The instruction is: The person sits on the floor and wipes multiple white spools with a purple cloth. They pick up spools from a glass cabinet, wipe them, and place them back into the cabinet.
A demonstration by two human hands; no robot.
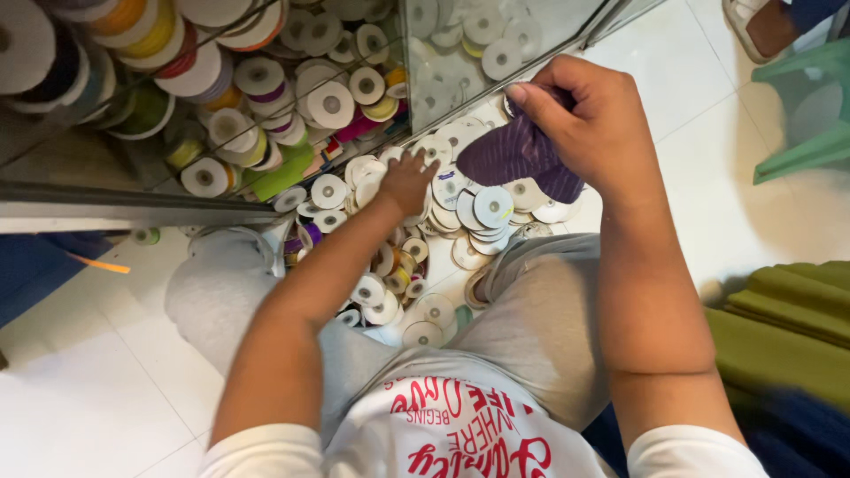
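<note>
white tiled floor (97, 389); ribbon spools (460, 212) heaped directly on it.

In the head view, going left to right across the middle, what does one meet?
Shelf of large ribbon spools → left hand reaching into the pile of small white spools on the floor → purple ribbon bundle → right hand gripping it → green plastic chair at the far right.

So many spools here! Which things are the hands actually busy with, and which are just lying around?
In use:
- right hand gripping purple ribbon
- left hand on the floor pile of ribbon spools

Lying about:
- spools in the glass cabinet
- green plastic chair
- green cloth
</note>
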